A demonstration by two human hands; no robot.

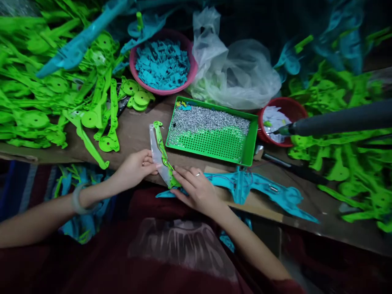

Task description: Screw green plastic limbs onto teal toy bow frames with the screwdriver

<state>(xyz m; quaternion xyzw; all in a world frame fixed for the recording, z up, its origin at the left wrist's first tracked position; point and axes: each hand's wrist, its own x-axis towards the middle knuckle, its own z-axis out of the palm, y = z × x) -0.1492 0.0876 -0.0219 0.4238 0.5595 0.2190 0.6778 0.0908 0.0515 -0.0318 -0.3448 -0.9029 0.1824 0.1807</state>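
My left hand [139, 166] pinches the edge of a translucent whitish plastic fin [157, 153], which lies along a green plastic limb part [162, 143]. The lower end of that green part is gripped by my right hand [196, 188], its fingers closed over it. Both pieces are held tilted above the bench's front edge. Under and beside my right hand lies a long blue plastic bow-shaped body [241, 185], with thin wires and a small metal spring-like piece on it. My right fingers hide part of the blue body and the green end.
A green perforated tray [211, 147] holds many small metal screws. Behind it are a pink bowl [163, 90] of blue pieces and a clear plastic bag [245, 73]. A red basket [295, 108] holds white pieces; a dark screwdriver-like tool [333, 120] hangs across it. Green parts [33, 118] heap up left.
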